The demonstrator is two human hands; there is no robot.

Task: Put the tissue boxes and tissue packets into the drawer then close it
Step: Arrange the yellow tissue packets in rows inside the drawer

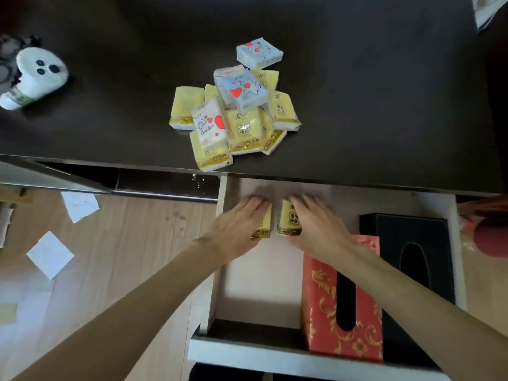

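Observation:
The white drawer stands pulled out below the dark desk edge. Inside it, a red tissue box with gold pattern lies beside a black tissue box on the right. At the drawer's back left, my left hand holds a yellow tissue packet and my right hand holds another yellow packet, side by side. A pile of yellow and heart-printed tissue packets lies on the desk above, with one blue-white packet just behind it.
A panda plush toy lies at the desk's left. Paper scraps are scattered on the wooden floor to the left. A white object sits at the desk's far right corner. Something red is at the right edge.

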